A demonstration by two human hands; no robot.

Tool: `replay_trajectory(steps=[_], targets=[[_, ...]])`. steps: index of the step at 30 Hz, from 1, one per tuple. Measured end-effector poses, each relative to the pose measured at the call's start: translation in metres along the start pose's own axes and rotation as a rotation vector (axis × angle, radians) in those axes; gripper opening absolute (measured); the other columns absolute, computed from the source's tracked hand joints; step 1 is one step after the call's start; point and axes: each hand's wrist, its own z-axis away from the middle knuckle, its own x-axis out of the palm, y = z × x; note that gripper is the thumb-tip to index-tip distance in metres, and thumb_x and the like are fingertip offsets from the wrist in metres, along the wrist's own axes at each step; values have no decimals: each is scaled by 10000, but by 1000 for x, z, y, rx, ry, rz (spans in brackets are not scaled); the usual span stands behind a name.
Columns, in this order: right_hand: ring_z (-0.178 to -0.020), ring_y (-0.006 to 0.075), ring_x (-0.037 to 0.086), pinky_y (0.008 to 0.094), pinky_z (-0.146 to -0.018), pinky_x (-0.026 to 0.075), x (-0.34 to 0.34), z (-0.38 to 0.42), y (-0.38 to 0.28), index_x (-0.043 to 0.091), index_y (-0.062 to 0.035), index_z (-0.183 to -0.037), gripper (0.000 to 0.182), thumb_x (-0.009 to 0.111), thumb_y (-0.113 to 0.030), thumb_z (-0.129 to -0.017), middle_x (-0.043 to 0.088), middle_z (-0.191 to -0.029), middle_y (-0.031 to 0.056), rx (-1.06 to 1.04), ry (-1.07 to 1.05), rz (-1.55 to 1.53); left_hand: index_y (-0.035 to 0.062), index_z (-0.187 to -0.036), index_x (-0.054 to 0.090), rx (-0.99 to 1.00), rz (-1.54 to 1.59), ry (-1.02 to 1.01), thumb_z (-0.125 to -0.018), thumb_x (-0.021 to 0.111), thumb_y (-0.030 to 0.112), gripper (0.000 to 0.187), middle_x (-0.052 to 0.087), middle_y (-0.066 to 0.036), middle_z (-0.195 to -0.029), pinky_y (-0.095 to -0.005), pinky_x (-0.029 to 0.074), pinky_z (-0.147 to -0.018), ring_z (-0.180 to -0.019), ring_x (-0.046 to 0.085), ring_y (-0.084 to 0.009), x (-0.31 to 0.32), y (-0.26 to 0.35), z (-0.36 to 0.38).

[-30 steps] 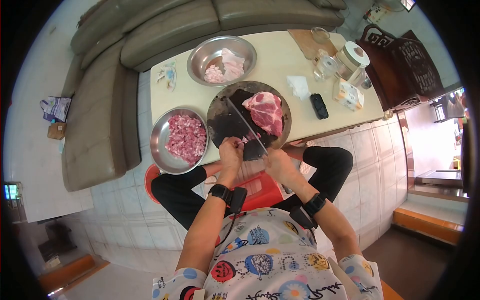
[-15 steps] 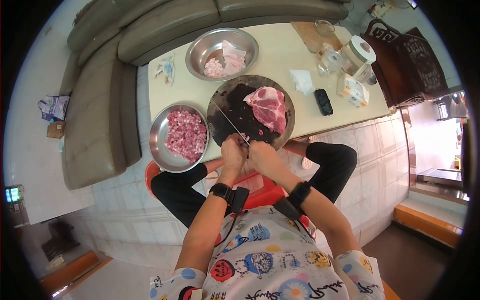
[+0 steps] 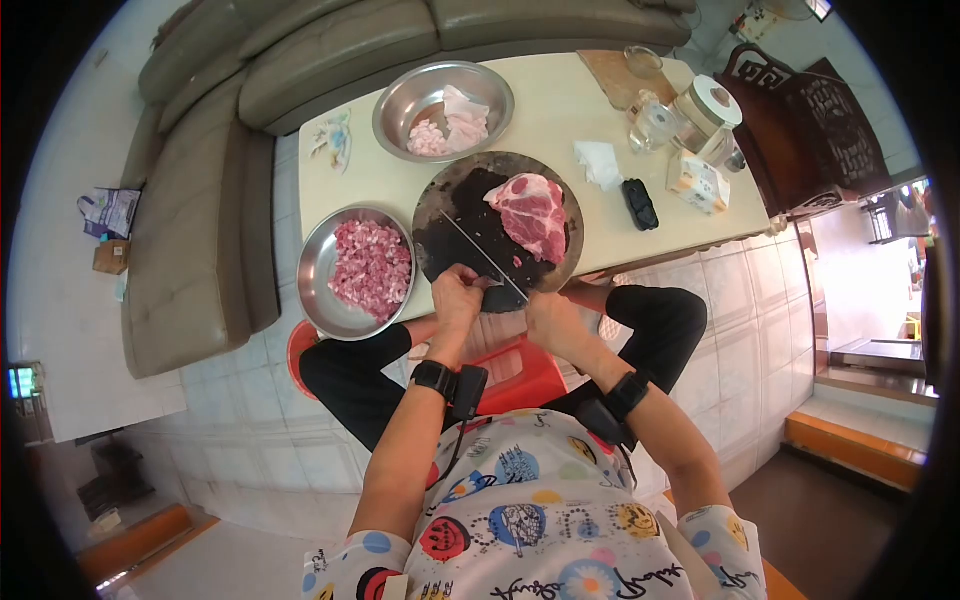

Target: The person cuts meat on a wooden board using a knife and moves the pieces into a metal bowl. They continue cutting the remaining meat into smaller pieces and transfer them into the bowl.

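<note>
My right hand (image 3: 556,322) is closed around the handle of a knife (image 3: 478,247) at the near edge of the round, dark cutting board (image 3: 440,185). Its long thin blade slants away to the left over the board. Beside the blade, my left hand (image 3: 458,300) has its fingers pinched together at the board's near edge; what they hold, if anything, is too small to make out. A large piece of raw meat (image 3: 533,215) lies on the board's right half, with small scraps near it. Left of the board, a steel bowl (image 3: 312,290) holds chopped meat (image 3: 370,268).
Behind the board, another steel bowl (image 3: 385,130) contains pale fat or skin (image 3: 466,120). Farther right on the table are a white tissue (image 3: 598,163), a black case (image 3: 640,204), a tissue pack (image 3: 699,184) and a glass jug (image 3: 708,112). A sofa (image 3: 340,75) runs behind.
My right hand and the knife have shifted right, away from my left hand. My left hand has moved slightly left, and a gap has opened between the two hands.
</note>
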Motion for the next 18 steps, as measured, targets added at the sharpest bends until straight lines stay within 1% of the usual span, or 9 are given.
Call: replay_trajectory(steps=[1, 3, 4, 6, 9, 13, 15, 17, 18], targets=[[-696, 427, 605, 480, -630, 491, 0, -1, 3, 551, 41, -740, 109, 544, -59, -697, 588, -687, 271, -34, 0, -21, -4, -762, 635, 5, 0, 2, -649, 705, 87, 161, 622, -127, -640, -328, 488, -543, -532, 597, -196, 2, -2, 1], [-679, 437, 592, 487, -615, 479, -3, -1, 4, 545, 30, -765, 112, 529, -66, -709, 580, -672, 261, -69, 3, -39, 8, -785, 648, 278, -96, 51, -658, 688, 71, 147, 631, -139, -752, -353, 504, -607, -635, 620, -246, 6, -1, 6], [-704, 434, 599, 485, -640, 486, -7, -1, 0, 547, 44, -738, 110, 533, -60, -705, 582, -683, 276, -47, -17, -54, 8, -785, 648, 277, -95, 54, -658, 688, 71, 147, 631, -139, -752, -353, 504, -607, -635, 620, -246, 7, 0, 7], [-730, 430, 607, 483, -666, 493, -7, 1, -6, 548, 57, -712, 112, 537, -54, -701, 583, -693, 291, -27, -43, -69, 19, -780, 645, 474, -241, -1, -664, 655, 55, 122, 618, -147, -810, -391, 502, -660, -730, 615, -309, 7, 1, 8], [-726, 430, 607, 482, -665, 494, -5, 2, -9, 549, 61, -733, 116, 529, -49, -703, 587, -698, 288, -5, -24, 7, 22, -767, 629, 491, -383, -15, -660, 626, 52, 112, 601, -165, -805, -429, 493, -666, -738, 601, -347, 10, 5, 10], [-712, 426, 611, 479, -657, 500, -4, 2, -9, 552, 62, -753, 121, 528, -46, -705, 594, -705, 281, -26, -13, 1, 29, -758, 618, 473, -449, 0, -667, 599, 45, 95, 606, -161, -786, -438, 488, -666, -741, 605, -338, 3, 0, 5], [-706, 426, 611, 477, -653, 501, -4, 3, -9, 553, 60, -755, 123, 529, -49, -705, 595, -706, 280, -34, -18, 21, 37, -744, 601, 415, -453, 33, -663, 613, 52, 83, 595, -153, -763, -436, 496, -683, -758, 603, -335, -8, -6, 1], [-701, 428, 608, 479, -642, 498, -4, 2, -12, 553, 58, -742, 123, 543, -54, -692, 593, -706, 282, 19, -6, 26, 38, -783, 627, 345, -469, 44, -670, 602, 52, 116, 609, -155, -772, -420, 503, -685, -749, 612, -335, -20, -8, 0], [-701, 428, 608, 479, -642, 498, -3, 1, -13, 553, 58, -742, 123, 543, -54, -692, 593, -706, 282, 16, -8, 22, 24, -818, 636, 232, -363, 13, -669, 611, 45, 153, 613, -152, -747, -407, 504, -677, -733, 621, -329, -26, -5, 0]])
